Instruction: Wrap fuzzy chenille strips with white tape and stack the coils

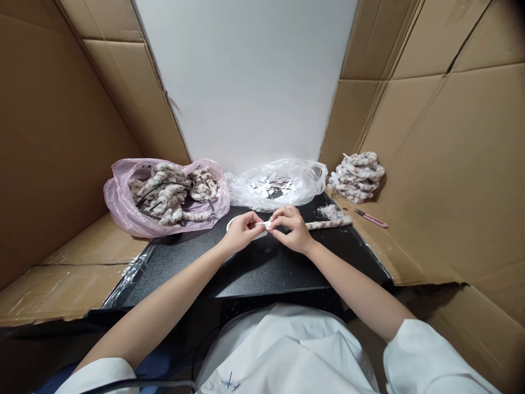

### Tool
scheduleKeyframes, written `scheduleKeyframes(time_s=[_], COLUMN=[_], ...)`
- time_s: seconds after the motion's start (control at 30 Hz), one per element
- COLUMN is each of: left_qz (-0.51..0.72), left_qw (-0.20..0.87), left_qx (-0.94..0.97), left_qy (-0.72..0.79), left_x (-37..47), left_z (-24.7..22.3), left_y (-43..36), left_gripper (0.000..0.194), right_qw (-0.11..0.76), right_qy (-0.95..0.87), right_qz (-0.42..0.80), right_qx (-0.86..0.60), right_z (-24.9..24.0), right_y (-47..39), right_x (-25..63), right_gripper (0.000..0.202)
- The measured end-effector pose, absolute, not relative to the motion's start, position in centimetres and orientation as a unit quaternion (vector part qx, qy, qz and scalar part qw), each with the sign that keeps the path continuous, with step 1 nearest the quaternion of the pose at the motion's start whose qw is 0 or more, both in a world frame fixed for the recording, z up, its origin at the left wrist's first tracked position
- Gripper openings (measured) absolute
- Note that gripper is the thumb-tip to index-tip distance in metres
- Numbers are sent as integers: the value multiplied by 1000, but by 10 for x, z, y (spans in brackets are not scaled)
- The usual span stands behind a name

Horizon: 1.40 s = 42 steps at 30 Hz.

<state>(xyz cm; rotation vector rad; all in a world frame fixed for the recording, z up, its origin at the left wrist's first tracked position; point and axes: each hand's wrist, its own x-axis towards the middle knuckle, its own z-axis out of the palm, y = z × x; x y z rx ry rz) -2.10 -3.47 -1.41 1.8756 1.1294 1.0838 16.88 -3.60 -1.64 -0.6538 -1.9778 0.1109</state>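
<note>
Two bags here: pink (121, 212) just past 9 o'clock, clear (309, 178) at 12. One fluffy bundle (357, 178) at 2. Left hand (241, 231) and right hand (293, 231) pinch one small white piece (268, 225) over the black table (262, 268), mostly finger-covered.

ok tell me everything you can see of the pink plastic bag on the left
The thin, translucent pink plastic bag lies crumpled and shiny, its mouth wide open. Inside are fluffy cream-and-brown coils and thin black strands. It rests partly on the speckled black tabletop, partly on brown cardboard. The left hand is nearer but not touching.
</note>
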Motion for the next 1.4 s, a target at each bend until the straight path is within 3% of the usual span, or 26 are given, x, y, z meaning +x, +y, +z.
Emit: scheduleKeyframes(time_s=[0.23, 0.6, 0.83, 0.97, 1.17, 1.27, 1.4], left_qz=[436, 401, 349, 351, 337, 307, 271], left_qw=[490, 524, 544, 432, 98, 9, -83], left_qx=[641, 649, 667, 735, 873, 897, 898], left_qy=[398, 379, 370, 388, 338, 317, 337], left_x=[-18, -23, -27, -28, -28, -26, -25], left_z=[-12, -12, -15, -12, -6, -5, -3], left_y=[-33, -32, -28, -30, -40, -42, -40], left_gripper=[20, 23, 27, 27, 27, 18, 21], right_qw=[462, 408, 368, 416, 466, 467, 485], right_qy=[-842, -874, -907, -879, -801, -779, -751], right_qz=[-9, -41, 22, 116, 281, 320, 349], right_qx=[-280, -259, -202, -202, -250, -269, -282], right_z=[-18, -21, -27, -26, -22, -22, -25], right_y=[-33, -28, -24, -25, -28, -28, -26], right_x=[173, 176, 176, 174, 172, 170, 170], right_gripper=[5, 9, 8, 11, 7, 9, 11])
